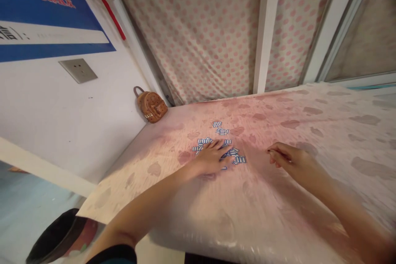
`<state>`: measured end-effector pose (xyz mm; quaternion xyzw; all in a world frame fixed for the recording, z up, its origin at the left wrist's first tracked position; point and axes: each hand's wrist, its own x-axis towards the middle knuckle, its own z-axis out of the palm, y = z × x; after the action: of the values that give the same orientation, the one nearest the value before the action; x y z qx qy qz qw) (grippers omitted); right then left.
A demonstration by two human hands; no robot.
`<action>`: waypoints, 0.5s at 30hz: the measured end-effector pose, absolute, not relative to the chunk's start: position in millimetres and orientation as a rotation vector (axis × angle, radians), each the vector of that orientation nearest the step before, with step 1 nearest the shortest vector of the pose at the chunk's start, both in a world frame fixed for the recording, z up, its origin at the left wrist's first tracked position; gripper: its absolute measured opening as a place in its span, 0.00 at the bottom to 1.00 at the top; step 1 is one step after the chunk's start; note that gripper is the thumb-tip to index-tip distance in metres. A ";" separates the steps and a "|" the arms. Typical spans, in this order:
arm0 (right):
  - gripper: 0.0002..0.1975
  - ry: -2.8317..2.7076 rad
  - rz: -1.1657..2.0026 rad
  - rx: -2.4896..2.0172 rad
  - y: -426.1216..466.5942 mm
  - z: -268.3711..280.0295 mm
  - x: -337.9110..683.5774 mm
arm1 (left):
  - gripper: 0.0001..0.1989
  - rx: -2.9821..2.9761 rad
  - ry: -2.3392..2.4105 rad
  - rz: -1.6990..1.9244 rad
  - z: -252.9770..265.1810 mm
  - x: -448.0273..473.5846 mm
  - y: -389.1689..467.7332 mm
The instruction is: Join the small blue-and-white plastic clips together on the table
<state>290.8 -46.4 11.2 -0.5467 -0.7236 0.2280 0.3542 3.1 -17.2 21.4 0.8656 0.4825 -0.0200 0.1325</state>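
L hand [213,160] is resting on blue-&-white pcs [239,159], fingers apart; R hand [287,157] is showing at right, fingers curled together, no pc visible. Most pcs are lying jumbled mid worktop [262,210]; a small cluster [222,131] is sitting apart, far side.

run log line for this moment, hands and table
left hand: spread over blue-and-white pieces | right hand: curled, right of pieces, grip unclear | pieces: scattered on patterned tablecloth | brown mini backpack: beside wall

Left hand [211,159] near frame centre, palm down, fingers spread; left forearm [157,198] from lower left. Right hand [291,159] right of centre, fingers curled to thumb; right forearm [343,202] from lower right.
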 end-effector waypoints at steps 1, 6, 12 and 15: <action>0.14 -1.869 0.589 -1.415 -46.4 12.5 290.3 | 0.37 2.500 1.427 -0.067 23.6 -4.3 -28.3; 0.15 -1.899 0.598 -1.420 -46.1 16.1 287.2 | 0.36 2.478 1.611 0.106 24.6 -34.1 -18.9; 0.17 -1.950 0.631 -1.446 -44.6 16.4 285.7 | 0.35 2.388 1.708 0.114 8.2 -6.4 84.6; 0.15 -1.944 0.603 -1.453 -44.0 14.3 287.0 | 0.37 2.403 1.692 0.069 0.4 15.5 106.9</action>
<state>287.0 -44.0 14.3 -0.5514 -0.7378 0.2288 0.3151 15.5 106.9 0.4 0.8133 0.5726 0.0234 0.1007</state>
